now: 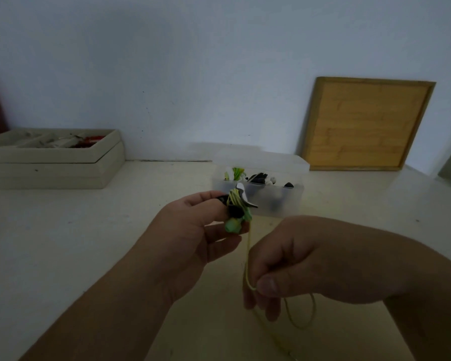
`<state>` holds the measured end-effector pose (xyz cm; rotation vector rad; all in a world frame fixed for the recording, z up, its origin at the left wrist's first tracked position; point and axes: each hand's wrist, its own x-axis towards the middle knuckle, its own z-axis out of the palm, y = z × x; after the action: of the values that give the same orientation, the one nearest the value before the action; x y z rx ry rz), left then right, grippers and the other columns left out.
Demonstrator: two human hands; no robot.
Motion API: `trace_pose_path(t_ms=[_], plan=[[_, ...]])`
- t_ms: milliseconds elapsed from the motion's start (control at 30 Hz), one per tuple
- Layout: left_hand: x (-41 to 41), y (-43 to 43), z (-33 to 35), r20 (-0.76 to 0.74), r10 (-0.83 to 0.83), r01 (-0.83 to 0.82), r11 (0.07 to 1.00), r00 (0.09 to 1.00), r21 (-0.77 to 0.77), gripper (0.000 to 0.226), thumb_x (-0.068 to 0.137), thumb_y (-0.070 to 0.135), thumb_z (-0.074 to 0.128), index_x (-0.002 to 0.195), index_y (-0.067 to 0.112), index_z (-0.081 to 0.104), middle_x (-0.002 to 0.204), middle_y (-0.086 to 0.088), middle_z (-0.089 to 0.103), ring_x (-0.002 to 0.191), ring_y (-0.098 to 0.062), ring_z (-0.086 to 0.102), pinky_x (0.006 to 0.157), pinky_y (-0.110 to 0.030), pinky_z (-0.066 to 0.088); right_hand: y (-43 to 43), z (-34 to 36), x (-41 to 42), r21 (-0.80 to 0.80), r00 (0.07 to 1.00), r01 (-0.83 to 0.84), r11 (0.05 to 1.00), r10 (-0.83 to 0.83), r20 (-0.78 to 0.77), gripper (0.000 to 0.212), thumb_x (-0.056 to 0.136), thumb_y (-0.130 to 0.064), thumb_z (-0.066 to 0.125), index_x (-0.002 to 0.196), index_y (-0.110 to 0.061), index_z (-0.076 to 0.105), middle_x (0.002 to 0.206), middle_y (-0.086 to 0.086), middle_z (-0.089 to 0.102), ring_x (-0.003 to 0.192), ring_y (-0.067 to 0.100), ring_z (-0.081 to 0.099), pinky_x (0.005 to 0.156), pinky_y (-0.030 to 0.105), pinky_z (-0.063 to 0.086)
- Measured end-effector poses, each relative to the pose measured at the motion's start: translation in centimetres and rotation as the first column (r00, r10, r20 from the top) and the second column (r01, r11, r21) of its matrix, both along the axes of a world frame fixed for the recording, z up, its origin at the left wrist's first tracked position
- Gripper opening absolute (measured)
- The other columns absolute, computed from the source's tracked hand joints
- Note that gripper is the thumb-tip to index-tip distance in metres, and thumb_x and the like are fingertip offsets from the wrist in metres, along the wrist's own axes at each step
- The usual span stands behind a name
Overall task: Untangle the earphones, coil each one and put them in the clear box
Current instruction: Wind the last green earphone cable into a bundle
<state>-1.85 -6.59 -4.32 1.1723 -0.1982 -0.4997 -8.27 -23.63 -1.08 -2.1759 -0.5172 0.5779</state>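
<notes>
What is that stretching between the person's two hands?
A thin yellow-green earphone cord, seen in the head view. It runs from the coiled bundle the left hand grips down to the right hand, which pinches it.

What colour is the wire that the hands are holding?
The wire is yellow-green. The head view, the only one, shows it.

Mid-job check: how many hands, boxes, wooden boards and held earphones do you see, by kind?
Hands: 2 (left hand, right hand)
Boxes: 2 (clear box, beige box)
Wooden boards: 1 (wooden board)
Held earphones: 1 (green earphone)
Total: 6
</notes>
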Motion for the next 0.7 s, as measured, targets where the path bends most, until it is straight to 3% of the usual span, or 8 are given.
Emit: trace_pose_path(t_ms=[133,233,333,533,700], plan=[[0.0,-0.3,-0.5,0.118,0.013,-0.028,0.992,0.993,0.122,0.03,0.076,-0.009,0.059,0.102,0.004,0.066,0.077,-0.009,0.072,0.06,-0.015,0.066,0.06,-0.03,0.054,0.3,0.0,0.0,0.06,1.0,0.006,0.998,-0.007,0.012,0.017,0.092,-0.017,0.057,0.087,-0.013,0.072,0.095,0.012,0.073,0.071,0.023,0.071,0.071,0.026,0.052],[-0.1,-0.3,-0.6,0.326,0.076,-0.137,0.976,0.942,0.167,0.031,0.076,-0.012,0.062,0.099,0.009,0.064,0.083,-0.007,0.074,0.063,-0.017,0.066,0.064,-0.038,0.056,-0.2,0.5,-0.3,0.178,1.0,0.023,0.984,-0.021,-0.014,0.02,0.094,-0.014,0.053,0.083,-0.007,0.067,0.078,0.009,0.07,0.053,0.024,0.061,0.055,0.023,0.048],[0.0,-0.1,-0.4,0.54,0.083,-0.212,0.96,0.837,0.181,0.036,0.074,-0.015,0.066,0.095,0.014,0.064,0.084,-0.004,0.074,0.061,-0.016,0.064,0.056,-0.026,0.051,-1.1,0.8,-0.5,0.245,0.997,0.075,0.967,-0.073,-0.016,0.021,0.092,-0.016,0.052,0.081,-0.006,0.066,0.057,0.007,0.057,0.041,0.016,0.042,0.042,0.019,0.036],[-0.5,0.2,0.0,0.785,0.013,-0.317,0.919,0.619,0.235,0.038,0.074,-0.01,0.07,0.096,0.02,0.062,0.085,0.003,0.072,0.066,-0.014,0.067,0.054,-0.024,0.054,-1.4,0.9,-0.2,0.318,0.956,0.208,0.925,-0.262,0.134,0.023,0.088,-0.019,0.056,0.077,-0.006,0.071,0.052,-0.004,0.046,0.047,0.01,0.038,0.048,0.023,0.034],[-1.0,0.2,0.4,0.873,-0.073,-0.42,0.855,0.482,0.304,0.037,0.073,0.003,0.073,0.098,0.028,0.06,0.086,0.012,0.07,0.073,-0.01,0.068,0.056,-0.022,0.053,-1.1,0.6,0.1,0.364,0.906,0.31,0.878,-0.389,0.168,0.024,0.086,-0.023,0.056,0.071,-0.011,0.072,0.05,-0.004,0.042,0.046,0.012,0.034,0.047,0.025,0.033]])
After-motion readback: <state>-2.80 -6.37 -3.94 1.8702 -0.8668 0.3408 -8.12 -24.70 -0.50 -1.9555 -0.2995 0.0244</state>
